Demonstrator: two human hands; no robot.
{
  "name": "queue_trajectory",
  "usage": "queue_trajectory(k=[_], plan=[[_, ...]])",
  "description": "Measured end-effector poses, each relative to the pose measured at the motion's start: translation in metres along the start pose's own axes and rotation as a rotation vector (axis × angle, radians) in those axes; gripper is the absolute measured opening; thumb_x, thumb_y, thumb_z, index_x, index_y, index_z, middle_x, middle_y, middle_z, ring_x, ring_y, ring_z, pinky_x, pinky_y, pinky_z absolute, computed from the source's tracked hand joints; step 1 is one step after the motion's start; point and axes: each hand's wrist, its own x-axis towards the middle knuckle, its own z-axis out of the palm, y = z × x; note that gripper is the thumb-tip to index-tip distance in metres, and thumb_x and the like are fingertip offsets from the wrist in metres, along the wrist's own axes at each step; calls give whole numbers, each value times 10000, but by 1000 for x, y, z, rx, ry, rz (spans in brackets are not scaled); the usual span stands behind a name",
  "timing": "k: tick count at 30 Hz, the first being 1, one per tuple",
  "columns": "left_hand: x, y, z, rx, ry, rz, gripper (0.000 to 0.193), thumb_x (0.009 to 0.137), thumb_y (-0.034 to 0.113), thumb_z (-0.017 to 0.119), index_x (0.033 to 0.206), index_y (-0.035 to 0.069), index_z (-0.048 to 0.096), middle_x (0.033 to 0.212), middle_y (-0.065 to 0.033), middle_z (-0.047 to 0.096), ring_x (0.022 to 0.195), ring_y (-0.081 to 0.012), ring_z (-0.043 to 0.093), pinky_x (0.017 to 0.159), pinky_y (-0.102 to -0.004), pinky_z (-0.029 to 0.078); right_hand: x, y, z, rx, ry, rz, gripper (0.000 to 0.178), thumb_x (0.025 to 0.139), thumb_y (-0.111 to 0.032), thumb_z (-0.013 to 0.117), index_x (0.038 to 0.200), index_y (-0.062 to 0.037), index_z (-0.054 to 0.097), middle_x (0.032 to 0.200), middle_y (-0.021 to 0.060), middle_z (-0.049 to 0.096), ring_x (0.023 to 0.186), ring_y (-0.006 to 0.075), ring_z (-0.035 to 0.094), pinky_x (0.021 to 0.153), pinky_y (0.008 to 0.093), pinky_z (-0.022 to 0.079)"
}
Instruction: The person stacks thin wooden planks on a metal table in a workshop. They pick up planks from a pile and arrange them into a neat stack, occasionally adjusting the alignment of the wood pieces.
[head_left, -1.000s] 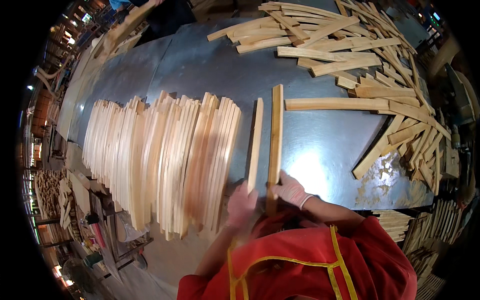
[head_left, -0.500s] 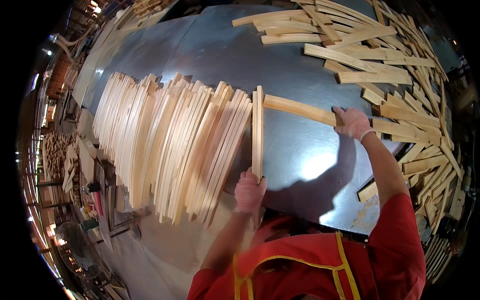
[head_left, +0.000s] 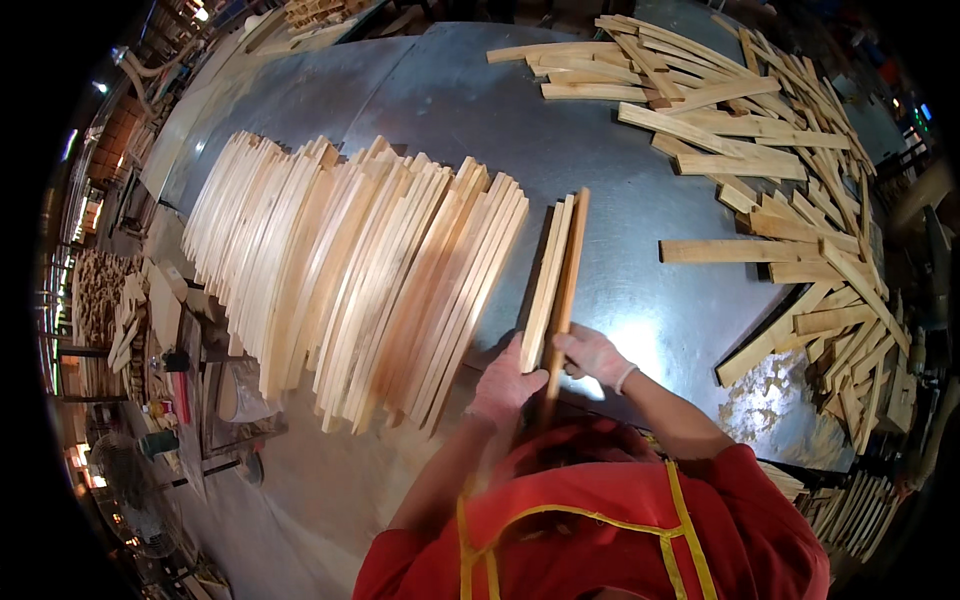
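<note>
In a pale glove, my left hand (head_left: 504, 386) is closed round the near end of a few light wooden strips (head_left: 547, 290), standing on edge and pressed together. Right beside them my right hand (head_left: 594, 360), gloved too, pinches a darker wooden strip (head_left: 573, 262) near its lower part. The two groups run nearly parallel, with a narrow gap toward my hands. To the left stands a long row of wooden strips (head_left: 350, 275), packed side by side on edge. Parts of my fingers are hidden behind the wood.
A loose, crisscrossed heap of wooden strips (head_left: 740, 147) covers the right of the metal table (head_left: 420, 110). One strip (head_left: 715, 251) juts from it toward the middle. Sawdust (head_left: 775, 395) lies near the right front edge. A fan (head_left: 135, 490) stands at lower left.
My right hand has left the heap and come in beside my left hand, bringing a strip now turned upright alongside the others. The held strips have shifted slightly right.
</note>
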Motion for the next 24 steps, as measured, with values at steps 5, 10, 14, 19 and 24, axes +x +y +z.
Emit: queue_trajectory(k=[5, 10, 14, 19, 24], plan=[[-8, -11, -34, -143, -111, 24, 715, 927, 410, 717, 1534, 76, 540, 1381, -276, 666, 1244, -472, 651, 1079, -470, 526, 15, -18, 49, -321, 219, 7, 526, 960, -427, 607, 1152, 59, 664, 876, 219, 749, 886, 360, 753, 833, 465, 570], [-1, -22, -18, 252, 193, 62, 579, 995, 439, 657, 1412, 40, 622, 1216, -258, 709, 1149, -438, 685, 1000, -505, 546, 23, -16, 60, -381, 250, 8, 547, 959, -421, 609, 1202, 64, 674, 929, 245, 767, 938, 396, 759, 859, 482, 570], [5, -2, -17, 292, 339, 125, 674, 989, 523, 636, 1435, 20, 583, 1194, -263, 683, 1097, -451, 688, 954, -556, 552, -5, -32, 57, -733, -94, -252, 646, 933, -374, 641, 1381, 91, 595, 1341, 348, 667, 1257, 436, 666, 1098, 445, 509], [20, -2, -23, 299, 213, 8, 711, 1011, 511, 638, 1466, -24, 523, 1333, -272, 653, 1186, -451, 659, 1019, -523, 531, 22, -21, -68, -616, 110, -324, 591, 957, -319, 654, 1489, -73, 577, 1493, 212, 635, 1339, 376, 627, 1134, 435, 493], [19, -23, -34, 37, 146, 70, 734, 976, 420, 723, 1527, 4, 473, 1290, -260, 660, 1183, -440, 662, 1008, -510, 537, -26, -17, -290, -1570, 870, -337, 745, 856, -284, 782, 1544, -160, 525, 1335, 145, 708, 1309, 372, 634, 1151, 510, 447]])
